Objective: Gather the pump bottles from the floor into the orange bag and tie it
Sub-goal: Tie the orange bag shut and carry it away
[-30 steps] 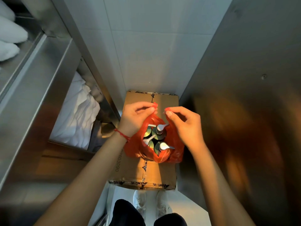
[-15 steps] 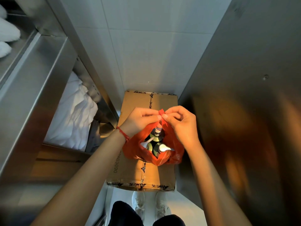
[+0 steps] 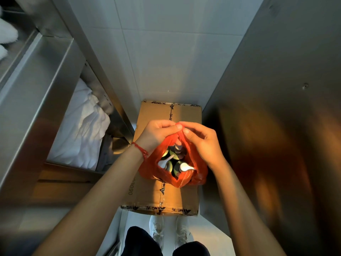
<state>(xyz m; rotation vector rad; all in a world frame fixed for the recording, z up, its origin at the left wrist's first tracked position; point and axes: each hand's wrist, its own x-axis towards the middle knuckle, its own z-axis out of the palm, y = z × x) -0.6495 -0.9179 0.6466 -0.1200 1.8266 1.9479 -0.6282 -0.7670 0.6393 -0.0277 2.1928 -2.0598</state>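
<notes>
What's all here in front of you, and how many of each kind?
Orange bag: 1
Pump bottles showing in the bag: 3, maybe more hidden
Cardboard box: 1
Hands: 2
Total: 7

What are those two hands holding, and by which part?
Both hold the orange bag by its top handles. The left hand and right hand pinch them together above the pump bottles inside.

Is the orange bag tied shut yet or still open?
Still open. The bag gapes, showing the pump bottles inside, while the left hand and right hand pinch its handles together at the top; no knot is visible.
</notes>
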